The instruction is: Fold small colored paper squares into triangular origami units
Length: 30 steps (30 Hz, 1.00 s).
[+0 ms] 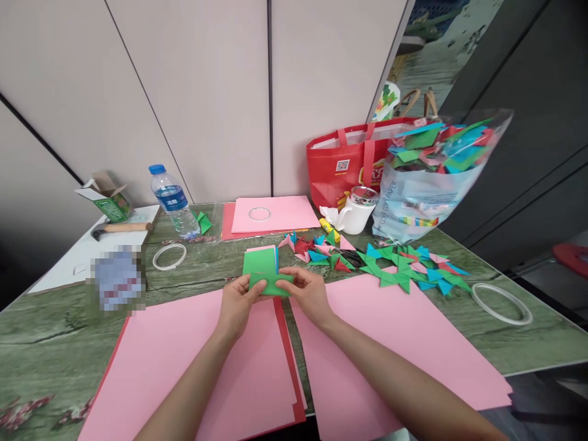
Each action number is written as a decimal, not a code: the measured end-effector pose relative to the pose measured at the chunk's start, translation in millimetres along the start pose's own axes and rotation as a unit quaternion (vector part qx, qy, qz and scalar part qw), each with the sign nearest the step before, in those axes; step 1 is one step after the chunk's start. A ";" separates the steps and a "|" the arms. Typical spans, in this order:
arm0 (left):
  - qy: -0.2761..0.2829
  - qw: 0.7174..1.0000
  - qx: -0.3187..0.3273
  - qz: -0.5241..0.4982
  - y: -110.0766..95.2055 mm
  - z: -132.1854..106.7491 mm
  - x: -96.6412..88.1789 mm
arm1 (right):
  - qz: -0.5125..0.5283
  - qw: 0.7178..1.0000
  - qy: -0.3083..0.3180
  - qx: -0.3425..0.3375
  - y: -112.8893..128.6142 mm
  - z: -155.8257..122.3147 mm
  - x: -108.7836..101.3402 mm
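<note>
My left hand (237, 304) and my right hand (311, 295) pinch the two ends of a green paper piece (270, 285), thumbs on top. It looks folded into a rectangle. Just beyond it lies a small stack of paper with a green sheet (258, 260) uppermost; pink and blue edges show beneath. Under my left wrist is a large pink sheet (184, 355) over red paper. Below my right forearm spreads another pink stack (436, 343). Folded paper pieces (316, 248) in several colours lie beyond my right hand, beside a green star-shaped ring (399, 269).
A water bottle (172, 205), a hammer (124, 227), a small box (108, 199) and a white ring (169, 257) are at the left. At the back right stand a white mug (356, 215), a red bag (328, 174) and a plastic bag (413, 202) full of paper pieces. Another ring (503, 318) lies right.
</note>
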<state>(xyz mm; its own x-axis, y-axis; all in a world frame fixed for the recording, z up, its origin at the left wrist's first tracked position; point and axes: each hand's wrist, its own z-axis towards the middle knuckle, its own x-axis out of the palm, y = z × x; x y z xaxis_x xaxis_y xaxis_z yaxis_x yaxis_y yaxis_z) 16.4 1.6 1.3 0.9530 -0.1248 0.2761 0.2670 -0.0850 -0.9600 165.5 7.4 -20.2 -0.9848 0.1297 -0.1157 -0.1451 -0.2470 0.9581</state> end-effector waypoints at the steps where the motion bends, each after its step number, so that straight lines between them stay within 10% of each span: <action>1: 0.000 1.000 0.001 0.000 0.0 -0.1 0.0 | 0.008 1.000 0.001 0.005 0.1 0.1 0.0; 30: -0.014 1.000 0.006 0.014 1.1 -1.9 1.7 | 0.021 1.000 0.000 0.019 4.9 -1.2 -1.5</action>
<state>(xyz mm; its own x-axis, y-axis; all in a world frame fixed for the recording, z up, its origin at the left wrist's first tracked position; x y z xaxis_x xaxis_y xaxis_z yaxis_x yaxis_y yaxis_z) 18.0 -0.6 0.9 0.9637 -0.0986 0.2480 0.2420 -0.0696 -0.9678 166.1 4.8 -15.6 -0.9899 0.1194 -0.0762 -0.1007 -0.2146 0.9715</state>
